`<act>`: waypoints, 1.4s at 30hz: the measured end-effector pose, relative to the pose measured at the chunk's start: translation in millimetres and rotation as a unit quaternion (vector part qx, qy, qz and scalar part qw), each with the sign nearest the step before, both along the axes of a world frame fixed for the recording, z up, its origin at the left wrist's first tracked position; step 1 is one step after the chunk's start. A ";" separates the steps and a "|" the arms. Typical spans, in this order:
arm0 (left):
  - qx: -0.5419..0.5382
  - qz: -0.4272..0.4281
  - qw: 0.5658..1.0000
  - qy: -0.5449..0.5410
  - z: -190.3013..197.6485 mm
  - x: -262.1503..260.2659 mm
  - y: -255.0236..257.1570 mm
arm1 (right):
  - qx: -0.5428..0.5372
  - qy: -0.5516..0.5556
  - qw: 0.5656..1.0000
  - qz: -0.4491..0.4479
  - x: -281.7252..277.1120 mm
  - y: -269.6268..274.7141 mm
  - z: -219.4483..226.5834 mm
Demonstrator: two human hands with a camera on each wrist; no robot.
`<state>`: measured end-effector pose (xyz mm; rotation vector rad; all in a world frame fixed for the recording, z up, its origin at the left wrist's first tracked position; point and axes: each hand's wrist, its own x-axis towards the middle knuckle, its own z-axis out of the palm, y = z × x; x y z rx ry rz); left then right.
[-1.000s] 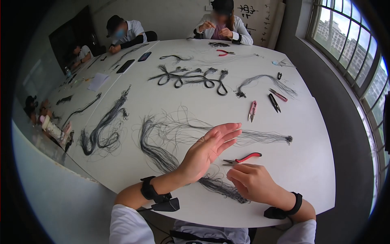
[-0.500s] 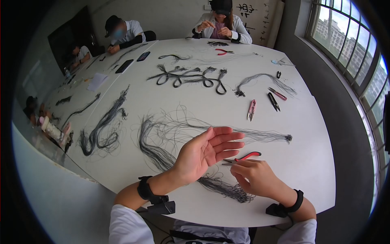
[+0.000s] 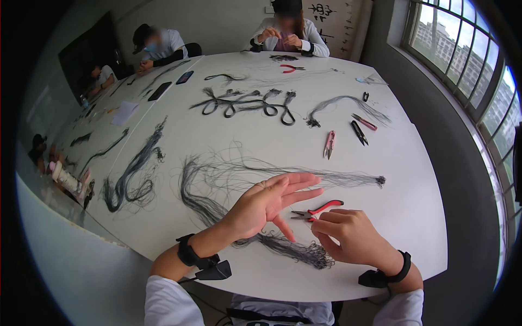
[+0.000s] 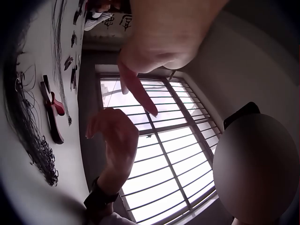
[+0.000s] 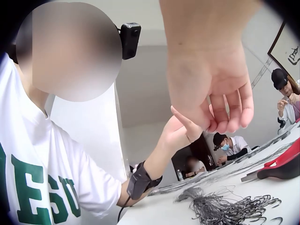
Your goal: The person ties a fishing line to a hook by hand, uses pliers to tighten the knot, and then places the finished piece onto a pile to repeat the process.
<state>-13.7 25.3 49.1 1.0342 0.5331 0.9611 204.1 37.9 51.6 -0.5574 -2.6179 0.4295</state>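
Observation:
In the head view, my left hand [image 3: 261,206] is raised over the table, palm turned sideways, with straight fingers spread and one pointing down. My right hand [image 3: 353,236] is just to its right, thumb and fingertips bent together. In the left wrist view a faint thin line [image 4: 111,93] runs between the two hands; my right hand [image 4: 115,136] seems to pinch it, though its end is hidden. Below lies a bundle of dark strands [image 3: 204,206] with small hooks [image 3: 315,255] at its end. Red-handled pliers [image 3: 326,206] rest beyond my right hand.
On the white table [image 3: 391,228] lie more strand bundles [image 3: 133,168], looped dark strands [image 3: 234,103], pink snips [image 3: 330,144], black snips [image 3: 359,132] and phones [image 3: 159,91]. Several people sit around its far and left sides. A barred window [image 3: 462,49] is at the right.
My left hand has turned from palm showing to a more sideways pose, with one finger now extended downward. My right hand stays close to its place, fingers still bent. The head view has shifted slightly.

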 end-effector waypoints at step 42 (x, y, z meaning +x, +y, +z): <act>-0.010 0.016 0.978 0.208 -41.3 13.7 -14.4 | -0.048 0.126 0.991 0.012 4.0 36.0 -26.9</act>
